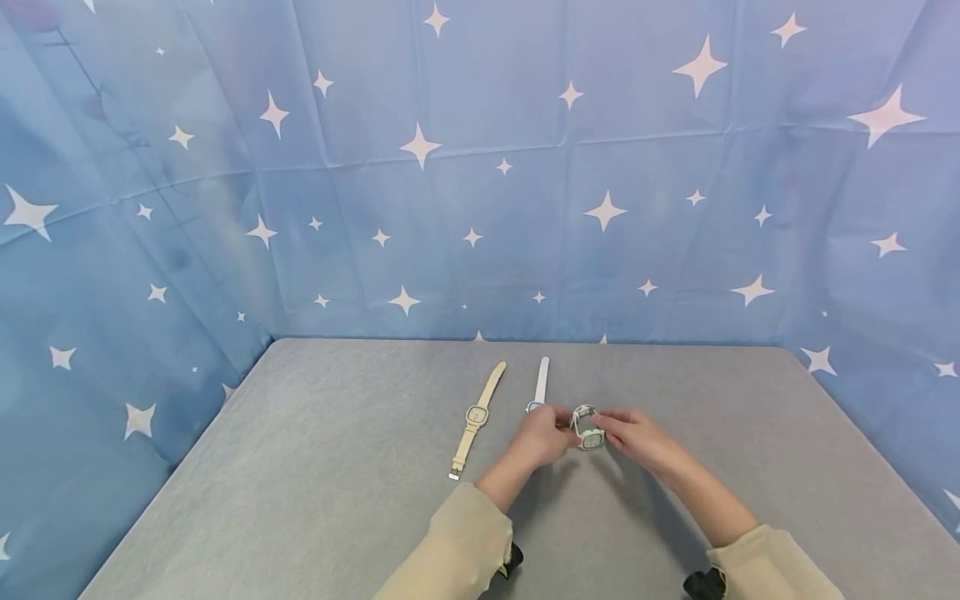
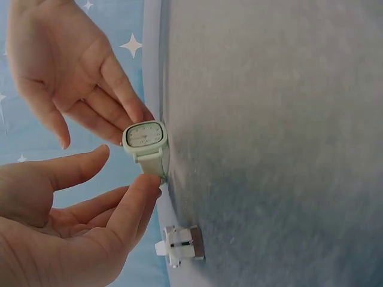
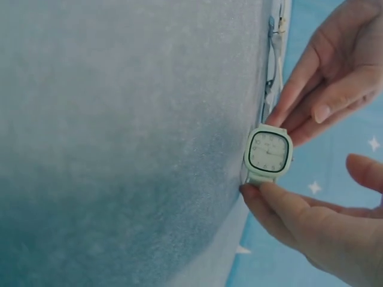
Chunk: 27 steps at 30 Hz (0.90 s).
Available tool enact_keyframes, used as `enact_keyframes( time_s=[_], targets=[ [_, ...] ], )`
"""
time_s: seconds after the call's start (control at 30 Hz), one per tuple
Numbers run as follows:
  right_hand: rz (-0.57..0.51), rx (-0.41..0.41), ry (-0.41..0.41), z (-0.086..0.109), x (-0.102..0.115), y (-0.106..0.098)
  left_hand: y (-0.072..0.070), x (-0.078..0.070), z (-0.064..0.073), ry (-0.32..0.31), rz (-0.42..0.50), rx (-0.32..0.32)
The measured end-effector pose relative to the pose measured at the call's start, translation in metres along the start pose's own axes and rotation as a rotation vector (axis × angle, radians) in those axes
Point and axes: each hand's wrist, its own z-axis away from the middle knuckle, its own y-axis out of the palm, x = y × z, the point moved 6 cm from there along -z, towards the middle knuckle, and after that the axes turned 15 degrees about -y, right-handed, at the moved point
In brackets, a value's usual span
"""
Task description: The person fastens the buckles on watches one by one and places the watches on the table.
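A pale green wristwatch (image 1: 592,438) is held between my two hands, its strap bent round into a loop and its square dial facing me. My left hand (image 1: 542,435) pinches the strap on one side with its fingertips; the left wrist view shows its thumb standing away from the watch (image 2: 145,136). On the other side my right hand (image 1: 641,439) grips the strap, with two fingers against it below the case (image 3: 268,152) in the right wrist view. Behind the left hand lies a white watch (image 1: 542,379), its lower part hidden.
A cream watch (image 1: 477,415) lies stretched out on the grey table (image 1: 300,467), left of the hands. Blue cloth (image 1: 510,208) with white stars hangs behind the table and along its sides. Dark bands circle both wrists near the sleeves.
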Motion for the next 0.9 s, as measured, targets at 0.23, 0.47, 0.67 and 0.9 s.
enact_keyframes(
  time_s=[0.23, 0.47, 0.67, 0.9],
  targets=[
    [0.004, -0.023, -0.031, -0.001, 0.004, -0.001, -0.012, 0.005, 0.0, -0.024, 0.041, -0.003],
    [0.079, -0.033, -0.031, -0.003, 0.01, -0.003, -0.026, 0.009, 0.004, -0.009, 0.064, -0.013],
    [0.15, -0.031, -0.048, -0.005, 0.016, -0.006, -0.036, 0.015, 0.005, -0.029, 0.068, -0.019],
    [0.166, -0.009, -0.071, -0.011, 0.021, -0.006, -0.041, 0.021, 0.002, -0.036, 0.066, -0.026]
  ],
)
